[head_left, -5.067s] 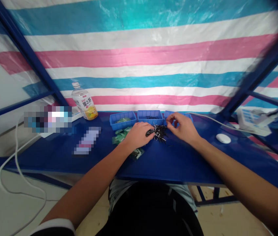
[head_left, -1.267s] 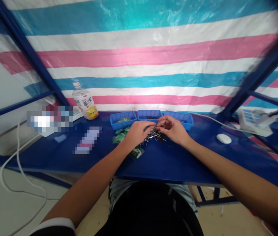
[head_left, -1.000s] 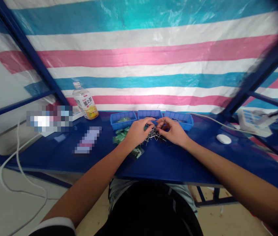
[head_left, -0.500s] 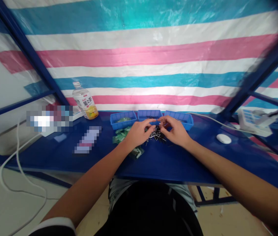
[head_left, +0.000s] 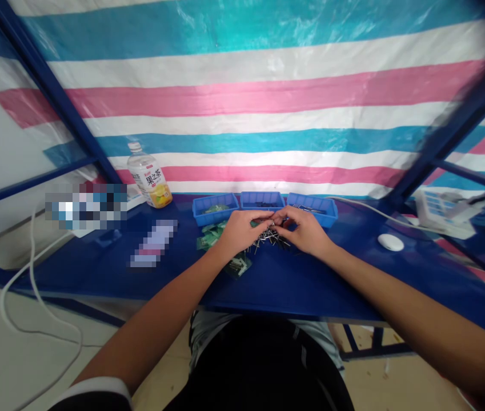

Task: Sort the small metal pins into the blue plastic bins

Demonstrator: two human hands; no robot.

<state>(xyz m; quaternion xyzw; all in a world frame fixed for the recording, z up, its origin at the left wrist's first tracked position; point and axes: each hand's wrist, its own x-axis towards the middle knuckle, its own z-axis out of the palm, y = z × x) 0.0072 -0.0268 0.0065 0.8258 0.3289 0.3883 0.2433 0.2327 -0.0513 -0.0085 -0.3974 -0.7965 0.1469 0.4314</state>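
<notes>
My left hand (head_left: 242, 231) and my right hand (head_left: 304, 228) meet at the fingertips over a pile of thin metal and black rods (head_left: 271, 240), too small to name. Both hands are closed in a pinch; a tiny shiny piece shows between the fingertips, its kind unclear. To the left of the pile lie small green plastic packets (head_left: 210, 237), partly behind my left hand. A clear packet with small pieces inside (head_left: 239, 265) rests below my left wrist. Behind the hands stand a left blue bin (head_left: 215, 217), a middle blue bin (head_left: 261, 196) and a right blue bin (head_left: 330, 214), each holding small parts.
A drink bottle (head_left: 150, 176) stands at the back left of the blue table (head_left: 311, 294). A blurred-out flat object (head_left: 154, 244) lies before it. On the right are a white oval object (head_left: 390, 242), a cable and a white device (head_left: 443, 214). Blue frame posts rise at both sides.
My fingertips have come together and dropped slightly toward the rods. More of the middle and right bins shows behind my hands.
</notes>
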